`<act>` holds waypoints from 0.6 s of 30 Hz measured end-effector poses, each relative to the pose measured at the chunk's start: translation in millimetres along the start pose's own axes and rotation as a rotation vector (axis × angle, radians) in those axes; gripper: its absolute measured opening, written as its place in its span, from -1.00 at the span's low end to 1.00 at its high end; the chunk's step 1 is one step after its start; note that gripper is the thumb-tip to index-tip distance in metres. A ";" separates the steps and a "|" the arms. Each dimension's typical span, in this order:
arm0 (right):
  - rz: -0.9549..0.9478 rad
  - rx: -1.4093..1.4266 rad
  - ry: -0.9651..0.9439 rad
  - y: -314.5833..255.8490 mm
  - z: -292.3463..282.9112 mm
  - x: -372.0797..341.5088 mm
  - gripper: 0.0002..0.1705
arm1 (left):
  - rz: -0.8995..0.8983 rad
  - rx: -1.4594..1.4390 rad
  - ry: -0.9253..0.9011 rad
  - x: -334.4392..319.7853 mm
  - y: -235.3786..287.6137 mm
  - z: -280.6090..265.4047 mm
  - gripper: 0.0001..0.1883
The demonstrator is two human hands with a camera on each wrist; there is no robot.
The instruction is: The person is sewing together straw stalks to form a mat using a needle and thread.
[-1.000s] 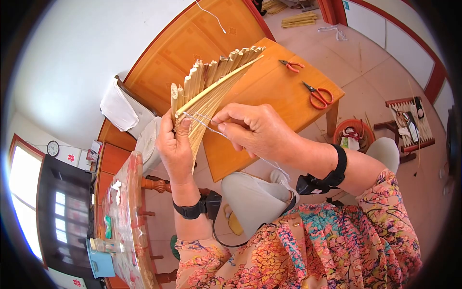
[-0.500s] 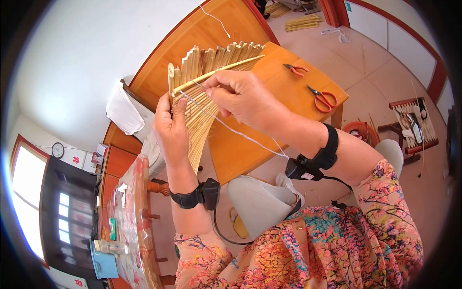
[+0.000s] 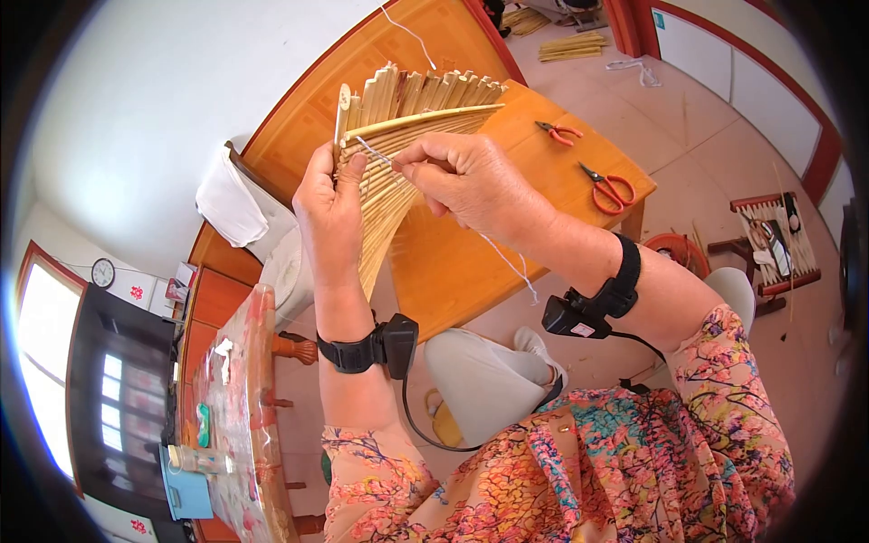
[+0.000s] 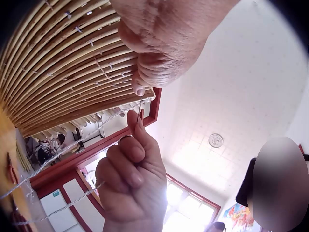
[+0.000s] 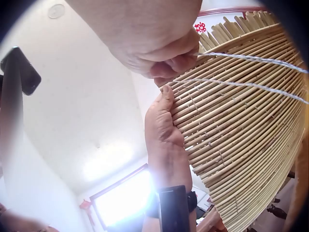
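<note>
A fan-shaped mat of thin straw-coloured stalks (image 3: 385,195), stitched with white thread, is held up over the table's near left side. My left hand (image 3: 328,208) grips its left edge, thumb on the near face, the other fingers mostly behind it. A pale stalk (image 3: 425,117) runs across below the uneven stalk ends. My right hand (image 3: 484,181) is close in front of the mat, pinching a thin needle (image 4: 140,108) between thumb and forefinger. White thread (image 3: 509,257) runs from the mat by the left thumb to the right hand and trails below it.
Red-handled pliers (image 3: 558,133) and red-handled scissors (image 3: 607,188) lie on the wooden table (image 3: 453,281). A red bucket (image 3: 679,253) stands on the floor beside a small woven stool (image 3: 778,240). At left is a table with a clear cover (image 3: 240,398).
My right hand went forward to the mat's edge, then drew slightly back right, and its thread hangs differently. The left hand and the mat's left edge shifted a little upward and to the right.
</note>
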State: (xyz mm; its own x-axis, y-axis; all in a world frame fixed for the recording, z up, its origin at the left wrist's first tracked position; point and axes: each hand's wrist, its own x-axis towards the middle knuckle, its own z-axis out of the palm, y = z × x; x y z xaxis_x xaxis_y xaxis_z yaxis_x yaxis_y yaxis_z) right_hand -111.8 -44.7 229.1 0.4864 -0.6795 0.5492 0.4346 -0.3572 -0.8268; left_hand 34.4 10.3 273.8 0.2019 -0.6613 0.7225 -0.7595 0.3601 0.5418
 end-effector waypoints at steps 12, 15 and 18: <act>0.034 0.011 0.026 -1.5 -5.5 -4.3 -0.77 | 0.018 0.040 -0.010 -0.5 5.5 8.6 -0.81; 0.016 -0.009 0.039 -0.3 -6.3 -4.3 -0.77 | 0.021 0.052 -0.009 -0.9 5.2 9.2 -0.81; 0.012 -0.052 0.037 -2.4 -7.5 -5.6 -0.77 | 0.047 0.064 -0.005 -1.5 3.7 10.6 -0.81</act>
State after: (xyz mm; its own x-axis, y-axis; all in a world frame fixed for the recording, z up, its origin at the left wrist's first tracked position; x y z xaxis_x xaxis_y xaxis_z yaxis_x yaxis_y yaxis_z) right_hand -121.2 -44.8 227.1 0.4623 -0.7070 0.5352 0.3885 -0.3811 -0.8390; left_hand 24.8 5.6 270.2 0.1622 -0.6482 0.7440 -0.8061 0.3478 0.4788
